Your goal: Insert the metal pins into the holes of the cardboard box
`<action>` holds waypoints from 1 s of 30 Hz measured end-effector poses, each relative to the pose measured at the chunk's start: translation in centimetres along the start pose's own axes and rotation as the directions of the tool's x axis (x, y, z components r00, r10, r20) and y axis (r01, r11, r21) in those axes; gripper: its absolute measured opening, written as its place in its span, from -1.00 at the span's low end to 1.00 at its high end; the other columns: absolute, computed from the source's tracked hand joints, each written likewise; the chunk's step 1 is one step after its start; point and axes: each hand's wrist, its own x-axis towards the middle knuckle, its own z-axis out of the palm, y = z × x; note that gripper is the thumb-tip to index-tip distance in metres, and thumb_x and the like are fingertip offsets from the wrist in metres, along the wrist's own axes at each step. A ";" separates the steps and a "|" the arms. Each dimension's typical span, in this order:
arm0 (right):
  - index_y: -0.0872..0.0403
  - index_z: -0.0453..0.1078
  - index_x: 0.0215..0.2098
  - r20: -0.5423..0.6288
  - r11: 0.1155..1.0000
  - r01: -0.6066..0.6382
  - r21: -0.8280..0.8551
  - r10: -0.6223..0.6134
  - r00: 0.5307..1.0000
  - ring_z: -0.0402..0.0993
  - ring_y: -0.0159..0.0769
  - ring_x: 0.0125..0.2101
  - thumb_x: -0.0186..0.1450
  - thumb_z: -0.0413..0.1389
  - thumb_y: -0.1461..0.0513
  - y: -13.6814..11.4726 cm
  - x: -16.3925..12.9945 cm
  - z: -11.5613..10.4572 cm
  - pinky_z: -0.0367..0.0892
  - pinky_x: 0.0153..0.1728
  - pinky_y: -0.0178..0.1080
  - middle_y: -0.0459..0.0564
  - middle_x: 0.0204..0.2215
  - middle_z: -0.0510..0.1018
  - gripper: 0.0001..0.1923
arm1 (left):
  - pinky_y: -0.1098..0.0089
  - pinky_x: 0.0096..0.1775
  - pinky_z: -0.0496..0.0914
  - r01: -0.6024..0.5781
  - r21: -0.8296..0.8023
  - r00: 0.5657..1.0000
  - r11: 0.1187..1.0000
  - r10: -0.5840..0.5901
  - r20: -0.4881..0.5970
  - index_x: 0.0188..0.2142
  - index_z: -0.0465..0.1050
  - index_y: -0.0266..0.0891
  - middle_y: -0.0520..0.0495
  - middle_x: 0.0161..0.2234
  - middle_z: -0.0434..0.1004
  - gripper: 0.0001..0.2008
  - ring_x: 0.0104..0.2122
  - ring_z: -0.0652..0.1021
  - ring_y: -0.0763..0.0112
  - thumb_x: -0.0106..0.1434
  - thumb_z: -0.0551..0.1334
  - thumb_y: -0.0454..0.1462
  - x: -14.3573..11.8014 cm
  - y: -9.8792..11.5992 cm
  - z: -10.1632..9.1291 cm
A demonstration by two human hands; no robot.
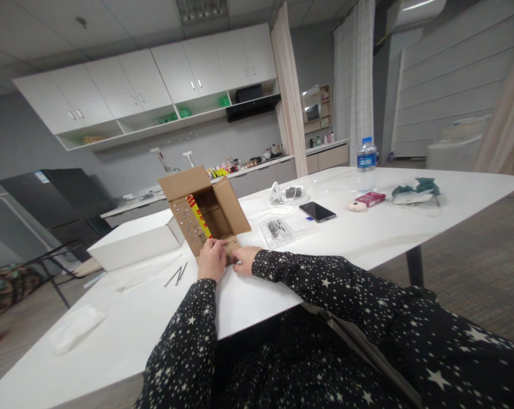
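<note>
A small brown cardboard box (206, 213) stands on the white table (368, 238) with its flaps open and a red and yellow strip inside. My left hand (211, 259) grips the near flap of the box at its front edge. My right hand (245, 259) rests on the same flap just to the right, fingers pressed against it. Both arms wear dark sleeves with white stars.
A white box (133, 244) lies left of the cardboard box, with thin metal rods (177, 275) in front of it. A clear bag (276, 230), phone (317, 211), water bottle (367, 163), pink box (370, 199) and white tissue (75, 326) are spread over the table.
</note>
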 end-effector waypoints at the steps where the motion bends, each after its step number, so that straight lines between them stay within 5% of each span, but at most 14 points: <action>1: 0.00 0.44 -0.17 -0.001 1.000 0.001 0.001 -0.001 1.000 0.49 -0.11 -0.21 0.15 0.04 0.14 0.0 0.0 0.0 0.36 -0.29 -0.19 0.04 -0.24 0.55 -0.70 | 0.19 -0.10 0.36 0.001 -0.004 1.000 1.000 -0.001 -0.016 -0.19 0.45 -0.18 -0.15 -0.21 0.36 -0.73 -0.16 0.43 0.22 0.21 0.02 -0.32 0.0 0.0 0.0; 10: 0.00 0.43 -0.16 0.009 0.998 0.057 0.029 -0.057 0.998 0.50 -0.11 -0.25 0.17 0.01 0.12 0.5 -0.2 -0.3 0.37 -0.32 -0.18 0.05 -0.27 0.54 -0.69 | 0.28 -0.12 0.39 -0.013 -0.117 0.993 0.993 -0.001 -0.120 -0.24 0.43 -0.20 -0.11 -0.26 0.33 -0.80 -0.24 0.45 0.33 0.20 0.06 -0.30 0.0 0.5 -0.4; 30: 0.01 0.43 -0.15 0.005 0.998 0.063 0.018 -0.063 0.998 0.49 -0.12 -0.24 0.16 0.01 0.12 0.8 0.1 0.2 0.37 -0.30 -0.19 0.05 -0.26 0.55 -0.67 | 0.29 -0.18 0.39 0.089 -0.123 0.994 0.988 -0.097 -0.055 -0.30 0.44 -0.20 -0.07 -0.32 0.32 -0.81 -0.33 0.45 0.35 0.14 0.08 -0.29 -0.1 0.1 -0.2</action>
